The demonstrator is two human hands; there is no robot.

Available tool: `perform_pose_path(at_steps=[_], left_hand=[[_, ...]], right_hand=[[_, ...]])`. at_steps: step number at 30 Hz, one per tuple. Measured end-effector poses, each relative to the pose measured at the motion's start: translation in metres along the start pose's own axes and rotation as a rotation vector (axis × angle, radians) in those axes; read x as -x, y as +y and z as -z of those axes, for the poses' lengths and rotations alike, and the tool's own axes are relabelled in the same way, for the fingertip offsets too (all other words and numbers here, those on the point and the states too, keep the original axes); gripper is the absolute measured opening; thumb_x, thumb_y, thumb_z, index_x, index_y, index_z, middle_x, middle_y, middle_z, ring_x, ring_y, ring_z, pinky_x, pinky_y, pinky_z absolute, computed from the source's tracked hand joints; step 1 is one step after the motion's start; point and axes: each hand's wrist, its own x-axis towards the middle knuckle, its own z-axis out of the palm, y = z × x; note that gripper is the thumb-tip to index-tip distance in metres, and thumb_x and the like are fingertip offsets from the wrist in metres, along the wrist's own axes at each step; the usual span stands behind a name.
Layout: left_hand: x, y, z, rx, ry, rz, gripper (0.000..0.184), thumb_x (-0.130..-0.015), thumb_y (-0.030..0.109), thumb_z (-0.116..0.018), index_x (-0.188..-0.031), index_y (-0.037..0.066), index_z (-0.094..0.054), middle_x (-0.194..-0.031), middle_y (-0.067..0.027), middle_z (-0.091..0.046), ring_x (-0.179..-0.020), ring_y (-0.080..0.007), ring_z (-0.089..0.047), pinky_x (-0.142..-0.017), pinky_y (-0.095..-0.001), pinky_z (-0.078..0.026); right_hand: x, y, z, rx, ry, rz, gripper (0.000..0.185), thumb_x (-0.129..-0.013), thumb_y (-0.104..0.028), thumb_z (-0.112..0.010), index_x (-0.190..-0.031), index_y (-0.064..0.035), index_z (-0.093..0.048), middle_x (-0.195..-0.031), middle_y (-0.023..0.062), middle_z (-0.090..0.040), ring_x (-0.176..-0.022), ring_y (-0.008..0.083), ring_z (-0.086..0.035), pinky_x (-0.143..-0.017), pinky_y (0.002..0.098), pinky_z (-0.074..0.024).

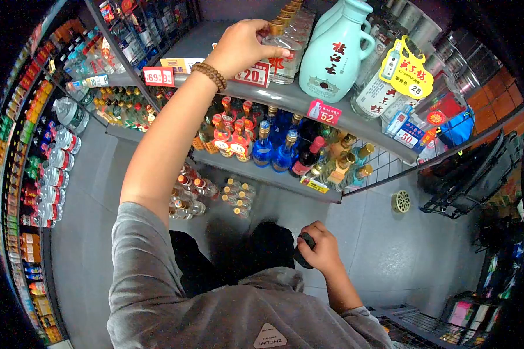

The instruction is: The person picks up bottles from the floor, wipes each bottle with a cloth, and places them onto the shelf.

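My left hand (244, 46), with a beaded bracelet at the wrist, reaches up to the shelf. Its thumb and fingers are closed around the upper part of a clear glass bottle (283, 74) with a gold cap and red lettering. That bottle stands at the front of a row of similar bottles, beside a pale turquoise jug-shaped bottle (336, 52). Down by my leg, my right hand (323, 250) is closed around a dark, crumpled-looking thing (304, 250), whose kind I cannot make out.
Price tags line the shelf edge (367, 125). On the shelf below stand blue bottles (263, 148) and red-capped bottles (241, 139). Several gold-capped bottles (239, 195) are on the floor. Drinks shelves (17, 192) run along the left; a black folded cart-like frame (477, 174) is at right.
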Motion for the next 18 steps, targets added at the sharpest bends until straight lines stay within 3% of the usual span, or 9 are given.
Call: perform_pose_path(at_steps=[4,6,18], left_hand=[[0.001,-0.001,-0.001,0.139,0.074,0.052,0.060,-0.069,0.044,-0.076,-0.102,-0.004,-0.062,-0.085,-0.0122,-0.065,-0.077,-0.0186,-0.062,-0.074,-0.0305,-0.050],[-0.005,-0.006,-0.001,0.236,0.097,0.016,0.048,-0.079,0.035,-0.070,-0.105,-0.004,-0.060,-0.087,-0.0108,-0.065,-0.079,-0.0174,-0.062,-0.075,-0.0288,-0.051],[-0.006,-0.008,0.000,0.288,0.112,0.066,0.049,-0.075,0.039,-0.072,-0.100,-0.002,-0.064,-0.088,-0.0135,-0.068,-0.083,-0.0191,-0.066,-0.076,-0.0301,-0.052]], right_hand=[[0.000,-0.002,0.001,-0.006,0.003,-0.017,0.023,-0.071,-0.021,-0.064,-0.086,-0.0034,-0.063,-0.086,0.0143,-0.061,-0.075,0.0345,-0.061,-0.065,0.0394,-0.0504],[0.000,-0.003,0.002,-0.005,0.007,-0.019,0.023,-0.071,-0.021,-0.064,-0.086,-0.0034,-0.063,-0.086,0.0143,-0.061,-0.075,0.0345,-0.061,-0.065,0.0394,-0.0504],[-0.001,-0.004,0.003,0.003,0.001,-0.023,0.023,-0.070,-0.020,-0.064,-0.087,-0.0042,-0.064,-0.086,0.0135,-0.061,-0.074,0.0335,-0.061,-0.064,0.0391,-0.0500]])
